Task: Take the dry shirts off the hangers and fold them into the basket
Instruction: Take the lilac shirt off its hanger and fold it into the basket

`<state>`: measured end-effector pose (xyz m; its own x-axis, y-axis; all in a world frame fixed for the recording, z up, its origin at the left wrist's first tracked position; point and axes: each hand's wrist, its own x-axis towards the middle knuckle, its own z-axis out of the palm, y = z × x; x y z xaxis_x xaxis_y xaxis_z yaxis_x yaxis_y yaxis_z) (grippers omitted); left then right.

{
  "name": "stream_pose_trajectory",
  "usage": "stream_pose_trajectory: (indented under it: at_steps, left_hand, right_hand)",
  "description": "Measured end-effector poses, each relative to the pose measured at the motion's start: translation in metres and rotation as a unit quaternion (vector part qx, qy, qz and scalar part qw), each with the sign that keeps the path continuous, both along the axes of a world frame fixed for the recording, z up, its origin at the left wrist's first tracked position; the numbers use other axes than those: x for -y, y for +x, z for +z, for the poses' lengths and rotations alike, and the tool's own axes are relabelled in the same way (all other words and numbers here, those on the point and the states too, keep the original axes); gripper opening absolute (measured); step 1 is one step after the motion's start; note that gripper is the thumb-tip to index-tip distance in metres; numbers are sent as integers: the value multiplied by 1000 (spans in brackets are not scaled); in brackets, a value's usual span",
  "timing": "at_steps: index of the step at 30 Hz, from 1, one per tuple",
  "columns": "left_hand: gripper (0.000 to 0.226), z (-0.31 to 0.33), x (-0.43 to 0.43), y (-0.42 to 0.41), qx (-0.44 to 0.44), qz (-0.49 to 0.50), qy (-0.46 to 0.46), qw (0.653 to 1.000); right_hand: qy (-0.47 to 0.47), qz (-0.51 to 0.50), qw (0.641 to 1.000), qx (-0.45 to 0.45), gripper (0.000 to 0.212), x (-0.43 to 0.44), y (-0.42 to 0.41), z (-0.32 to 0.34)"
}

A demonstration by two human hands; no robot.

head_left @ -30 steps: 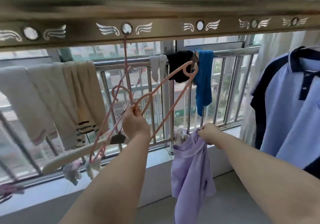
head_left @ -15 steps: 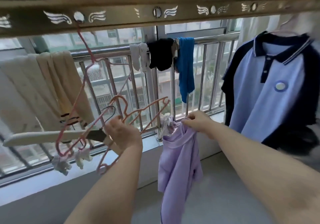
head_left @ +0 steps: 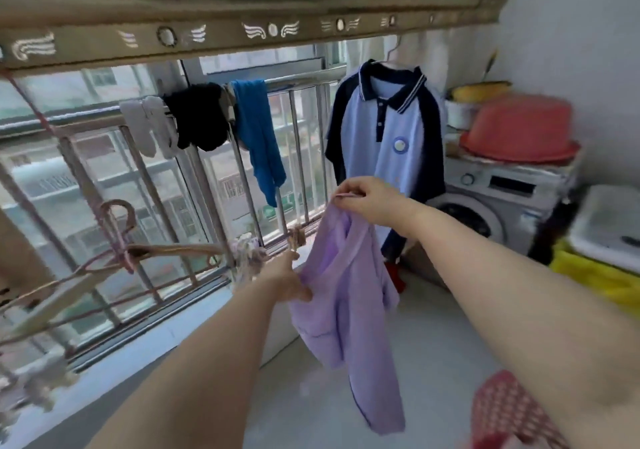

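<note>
Here, the lilac shirt hung free of any hanger, suspended in mid-air between the two hands. The right hand pinched its top edge between thumb and fingers, apparently at the collar or a shoulder. The left hand gripped a gathered fold of the side edge lower down.

The fabric fell in soft, loose folds and appeared thin and light. It would likely offer no stiffness and would sag wherever unsupported. Slippage risk appeared low, and the garment was not fragile.

For folding, the recommended hold would be the two shoulder seams, one per hand, so that the body hangs flat and the sleeves fall clear.

The red basket sat low at the right, partly hidden by the right forearm; its contents could not be determined.

A second garment, the blue polo shirt, hung from the drying rail, well apart from both hands. Bare pink hangers hung at the left.
</note>
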<state>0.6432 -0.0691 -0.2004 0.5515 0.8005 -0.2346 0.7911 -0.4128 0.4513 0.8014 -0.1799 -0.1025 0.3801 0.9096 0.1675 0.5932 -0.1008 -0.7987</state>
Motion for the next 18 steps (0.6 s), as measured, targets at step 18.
stream_pose_trajectory:
  at_steps: [18]
  left_hand:
    - [28,94,-49,149,323,-95,147,930]
  right_hand:
    - [28,-389,916,92,28,107,95,-5]
